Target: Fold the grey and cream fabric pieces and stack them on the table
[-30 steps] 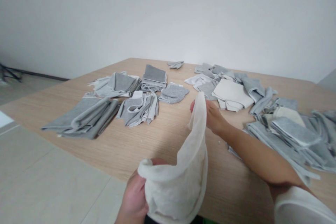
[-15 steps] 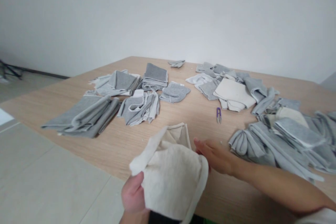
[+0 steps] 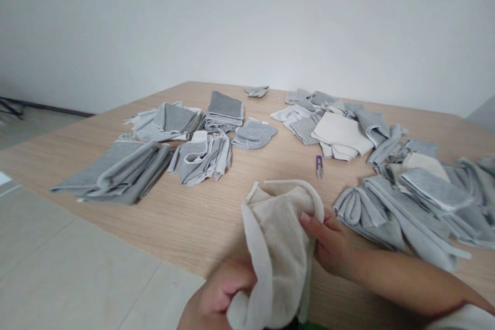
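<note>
A cream cloth piece with a thick bound edge point(image 3: 284, 247) is stretched between my two hands above the near part of the table. My left hand point(image 3: 228, 289) is closed on its lower left edge, the fingertips partly hidden by the fabric. On the right side, my right hand point(image 3: 328, 240) pinches the bound edge, thumb in front and fingers behind. Beyond the cloth lie small purple thread snips point(image 3: 319, 166), apart from both hands. Nearest to my right forearm is a bunched grey cloth point(image 3: 367, 214).
Stacked and folded grey cloths point(image 3: 116, 172) lie on the table's left side, with a trimmed grey piece point(image 3: 201, 157) beside them. A cream folded cloth point(image 3: 342, 134) tops a heap at the back right. More grey cloths point(image 3: 436, 191) spread along the right. Behind stands a wall point(image 3: 247, 20).
The cream cloth has turned, so its hollow inner side now shows. My right hand drew back from the far end and now grips the right edge. The snips came into sight.
</note>
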`<state>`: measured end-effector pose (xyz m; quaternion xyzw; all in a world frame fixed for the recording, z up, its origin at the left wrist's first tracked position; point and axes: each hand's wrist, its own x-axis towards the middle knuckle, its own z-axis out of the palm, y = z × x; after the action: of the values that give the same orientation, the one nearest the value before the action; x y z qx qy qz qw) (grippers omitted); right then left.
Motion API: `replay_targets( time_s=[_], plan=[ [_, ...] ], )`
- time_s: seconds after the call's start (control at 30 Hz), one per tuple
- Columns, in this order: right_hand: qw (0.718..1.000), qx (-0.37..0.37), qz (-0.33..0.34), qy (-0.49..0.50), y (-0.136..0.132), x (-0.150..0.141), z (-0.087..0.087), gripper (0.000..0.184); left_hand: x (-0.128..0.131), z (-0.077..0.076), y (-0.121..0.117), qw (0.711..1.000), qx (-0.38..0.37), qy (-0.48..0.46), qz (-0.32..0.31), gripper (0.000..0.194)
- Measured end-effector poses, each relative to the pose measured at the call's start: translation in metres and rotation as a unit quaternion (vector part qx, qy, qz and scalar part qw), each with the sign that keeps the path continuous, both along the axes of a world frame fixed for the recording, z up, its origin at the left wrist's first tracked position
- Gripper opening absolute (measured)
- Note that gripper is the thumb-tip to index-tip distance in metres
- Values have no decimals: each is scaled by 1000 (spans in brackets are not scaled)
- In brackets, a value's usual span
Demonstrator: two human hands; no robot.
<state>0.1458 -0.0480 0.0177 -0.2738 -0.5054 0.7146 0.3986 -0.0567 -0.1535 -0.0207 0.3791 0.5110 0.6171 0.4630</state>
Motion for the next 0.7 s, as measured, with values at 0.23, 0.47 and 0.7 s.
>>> replay_targets(
  time_s=[0.23,0.47,0.7],
  plan=[
    [986,85,146,0,-8,9,19,21,18,29,22,980,5,-162,-117,62],
    [981,103,147,-70,-6,3,17,22,33,38,40,995,-56,31,72,23],
    [966,219,21,-136,0,10,18,26,17,29,35,914,-37,180,361,12]
  ],
)
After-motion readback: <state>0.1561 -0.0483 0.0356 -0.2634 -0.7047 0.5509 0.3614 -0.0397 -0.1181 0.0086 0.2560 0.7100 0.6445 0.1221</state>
